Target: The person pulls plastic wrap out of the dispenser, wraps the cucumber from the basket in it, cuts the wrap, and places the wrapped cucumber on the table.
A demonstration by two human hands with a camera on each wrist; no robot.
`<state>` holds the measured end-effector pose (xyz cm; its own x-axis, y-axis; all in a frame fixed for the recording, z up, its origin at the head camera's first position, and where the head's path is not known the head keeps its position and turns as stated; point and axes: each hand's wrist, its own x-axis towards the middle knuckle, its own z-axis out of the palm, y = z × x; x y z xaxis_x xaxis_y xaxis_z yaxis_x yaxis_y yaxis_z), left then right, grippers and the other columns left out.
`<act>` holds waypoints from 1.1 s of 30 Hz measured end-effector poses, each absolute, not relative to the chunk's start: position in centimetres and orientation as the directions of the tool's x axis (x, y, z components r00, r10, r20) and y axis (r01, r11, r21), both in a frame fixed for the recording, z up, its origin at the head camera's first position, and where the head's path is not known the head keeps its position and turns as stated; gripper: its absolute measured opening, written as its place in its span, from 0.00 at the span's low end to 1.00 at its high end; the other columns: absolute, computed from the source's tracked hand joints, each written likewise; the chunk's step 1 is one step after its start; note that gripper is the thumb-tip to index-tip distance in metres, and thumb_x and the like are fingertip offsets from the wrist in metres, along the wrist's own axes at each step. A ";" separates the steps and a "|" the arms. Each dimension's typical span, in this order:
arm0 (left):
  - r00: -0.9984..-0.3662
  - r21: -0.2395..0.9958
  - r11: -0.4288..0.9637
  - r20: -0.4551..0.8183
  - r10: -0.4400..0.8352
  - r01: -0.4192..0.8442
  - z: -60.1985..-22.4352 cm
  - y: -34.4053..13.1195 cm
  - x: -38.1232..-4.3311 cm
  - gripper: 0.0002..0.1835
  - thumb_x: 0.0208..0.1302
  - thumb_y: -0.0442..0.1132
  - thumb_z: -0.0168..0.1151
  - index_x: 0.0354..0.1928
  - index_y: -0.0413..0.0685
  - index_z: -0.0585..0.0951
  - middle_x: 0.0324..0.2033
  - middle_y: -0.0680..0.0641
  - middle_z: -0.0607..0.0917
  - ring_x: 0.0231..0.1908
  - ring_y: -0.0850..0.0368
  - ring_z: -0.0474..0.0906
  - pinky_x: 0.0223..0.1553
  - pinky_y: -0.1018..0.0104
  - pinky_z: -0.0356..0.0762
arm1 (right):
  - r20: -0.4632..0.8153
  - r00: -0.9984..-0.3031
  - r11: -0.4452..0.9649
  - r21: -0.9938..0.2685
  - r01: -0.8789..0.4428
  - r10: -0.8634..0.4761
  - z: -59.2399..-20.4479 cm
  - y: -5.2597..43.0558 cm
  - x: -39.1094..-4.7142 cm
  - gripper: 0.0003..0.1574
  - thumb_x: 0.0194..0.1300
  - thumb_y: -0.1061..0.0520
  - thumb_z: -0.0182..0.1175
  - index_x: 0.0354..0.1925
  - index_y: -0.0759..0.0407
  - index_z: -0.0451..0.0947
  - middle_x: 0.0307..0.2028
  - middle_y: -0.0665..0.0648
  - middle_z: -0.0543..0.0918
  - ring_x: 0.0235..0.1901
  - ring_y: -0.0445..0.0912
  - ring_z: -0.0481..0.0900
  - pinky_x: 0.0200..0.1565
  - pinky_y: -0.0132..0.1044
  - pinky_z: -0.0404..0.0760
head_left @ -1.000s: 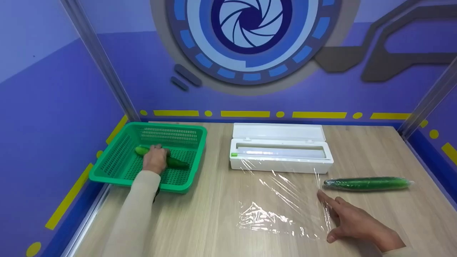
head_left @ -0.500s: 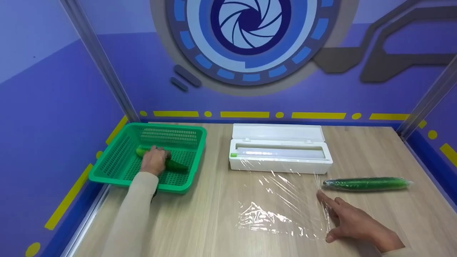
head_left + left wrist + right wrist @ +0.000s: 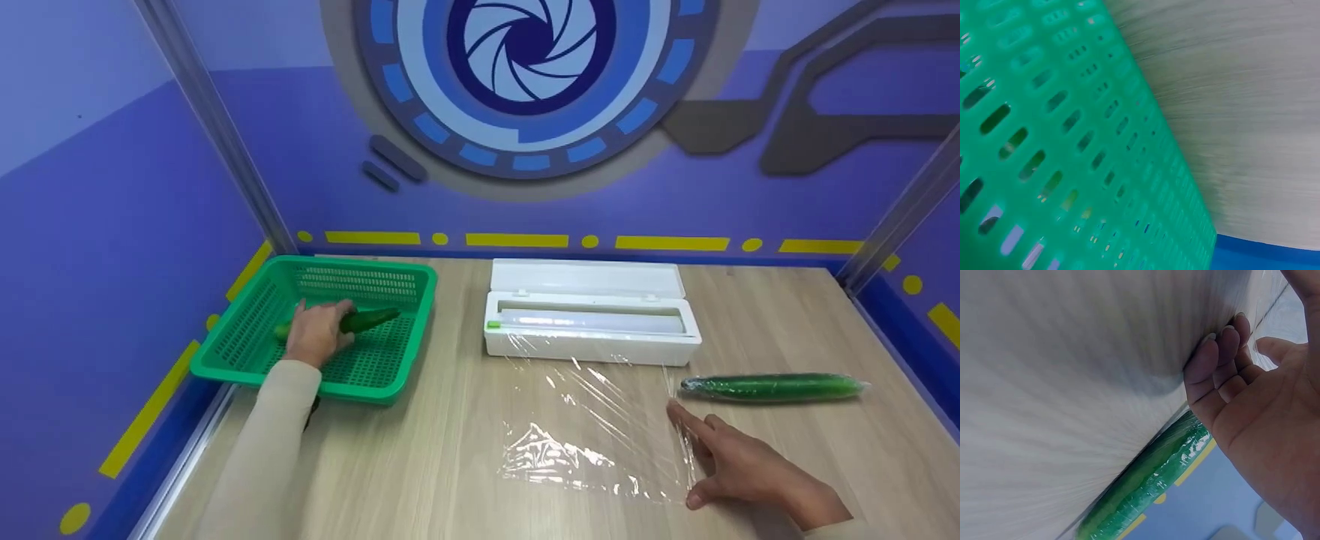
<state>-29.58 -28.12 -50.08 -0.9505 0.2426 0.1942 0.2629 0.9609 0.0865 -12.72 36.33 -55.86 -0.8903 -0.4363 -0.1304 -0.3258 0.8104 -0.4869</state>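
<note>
Inside the green basket [image 3: 315,387], my left hand [image 3: 313,334] grips a cucumber [image 3: 369,320], whose two ends show on either side of the fingers. The left wrist view is mostly filled by the basket's slotted wall [image 3: 1089,140]; the hand itself is out of that view. On the table, my right hand [image 3: 739,459] rests thumb and index finger, spread apart, on the right edge of a sheet of cling film [image 3: 577,427]. That film runs out from a white dispenser box [image 3: 592,349] with its lid raised. A film-wrapped cucumber [image 3: 776,387] lies just beyond the right hand, apart from it.
The wooden table [image 3: 420,465] meets a patterned blue back wall [image 3: 525,210], with metal posts at both corners. The basket stands near the left side wall [image 3: 82,300]. A roll of film [image 3: 592,321] sits in the dispenser box.
The cucumber in my left hand has turned, its right end swinging up toward the basket's back. That hand has shifted slightly left. My right hand and the film have stayed put.
</note>
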 end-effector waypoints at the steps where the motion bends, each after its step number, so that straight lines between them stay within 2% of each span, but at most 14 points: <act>1: -0.944 0.096 0.959 0.224 0.242 0.268 -50.0 -28.0 -29.6 0.22 0.62 0.37 0.79 0.56 0.42 0.84 0.45 0.34 0.89 0.47 0.33 0.86 0.68 0.24 0.58 | -0.129 -0.891 0.811 -0.487 -0.325 -0.434 -55.9 36.4 -12.7 0.85 0.37 0.33 0.86 0.83 0.60 0.55 0.38 0.51 0.68 0.34 0.41 0.66 0.35 0.37 0.71; 3: -0.926 0.118 0.952 0.291 0.239 0.283 -49.8 -27.9 -29.6 0.23 0.61 0.38 0.80 0.56 0.42 0.85 0.47 0.34 0.88 0.48 0.33 0.85 0.67 0.25 0.61 | -0.125 -0.894 0.811 -0.489 -0.322 -0.431 -55.9 36.5 -12.6 0.85 0.37 0.34 0.86 0.83 0.60 0.55 0.38 0.51 0.68 0.34 0.41 0.65 0.34 0.37 0.70; 5: -0.901 0.156 0.938 0.365 0.235 0.308 -49.7 -27.6 -29.7 0.23 0.60 0.39 0.81 0.56 0.43 0.86 0.46 0.34 0.88 0.46 0.33 0.85 0.64 0.27 0.68 | -0.113 -0.895 0.806 -0.493 -0.327 -0.432 -55.9 36.6 -12.5 0.84 0.37 0.33 0.86 0.83 0.60 0.56 0.38 0.51 0.68 0.33 0.41 0.65 0.34 0.37 0.70; 8: -0.872 0.243 0.904 0.437 0.223 0.352 -49.4 -27.0 -29.6 0.23 0.60 0.38 0.81 0.58 0.45 0.88 0.43 0.36 0.85 0.41 0.35 0.82 0.50 0.35 0.78 | -0.086 -0.894 0.796 -0.499 -0.343 -0.439 -56.0 36.7 -12.3 0.84 0.38 0.32 0.85 0.82 0.61 0.56 0.38 0.50 0.68 0.33 0.40 0.65 0.34 0.37 0.70; 10: -0.862 0.289 0.880 0.456 0.219 0.377 -49.1 -26.5 -29.6 0.23 0.61 0.37 0.81 0.59 0.47 0.89 0.42 0.38 0.82 0.40 0.38 0.78 0.42 0.40 0.79 | -0.073 -0.892 0.787 -0.506 -0.352 -0.446 -56.1 36.8 -12.1 0.83 0.38 0.31 0.85 0.82 0.62 0.57 0.37 0.50 0.68 0.33 0.39 0.65 0.34 0.37 0.69; 13: -0.859 0.323 0.859 0.462 0.222 0.396 -48.3 -25.6 -29.5 0.24 0.61 0.37 0.81 0.60 0.50 0.89 0.42 0.39 0.80 0.41 0.41 0.76 0.38 0.44 0.77 | -0.067 -0.892 0.782 -0.513 -0.353 -0.447 -56.2 37.0 -12.0 0.82 0.39 0.31 0.84 0.82 0.62 0.57 0.37 0.50 0.68 0.33 0.39 0.65 0.34 0.36 0.69; 18: -0.835 0.298 0.851 0.490 0.251 0.432 -47.1 -23.9 -29.6 0.27 0.58 0.41 0.83 0.61 0.52 0.89 0.43 0.41 0.83 0.38 0.43 0.77 0.35 0.47 0.77 | -0.108 -0.902 0.800 -0.513 -0.310 -0.419 -56.2 37.1 -11.8 0.82 0.39 0.33 0.85 0.82 0.61 0.56 0.37 0.51 0.67 0.33 0.40 0.65 0.33 0.37 0.68; 24: -0.772 0.255 0.812 0.545 0.327 0.524 -46.1 -21.4 -28.6 0.26 0.55 0.43 0.84 0.57 0.53 0.91 0.35 0.46 0.81 0.30 0.49 0.76 0.30 0.52 0.77 | -0.096 -0.903 0.803 -0.503 -0.319 -0.419 -56.0 37.1 -11.8 0.83 0.38 0.33 0.85 0.82 0.61 0.57 0.38 0.50 0.68 0.33 0.41 0.65 0.33 0.36 0.68; 33: -0.655 0.113 0.749 0.581 0.484 0.653 -45.1 -16.6 -26.2 0.24 0.54 0.45 0.86 0.54 0.56 0.92 0.36 0.48 0.80 0.33 0.51 0.77 0.31 0.53 0.80 | -0.138 -0.903 0.813 -0.505 -0.289 -0.407 -55.6 36.1 -12.3 0.84 0.38 0.31 0.85 0.84 0.55 0.54 0.40 0.50 0.69 0.35 0.45 0.67 0.37 0.38 0.72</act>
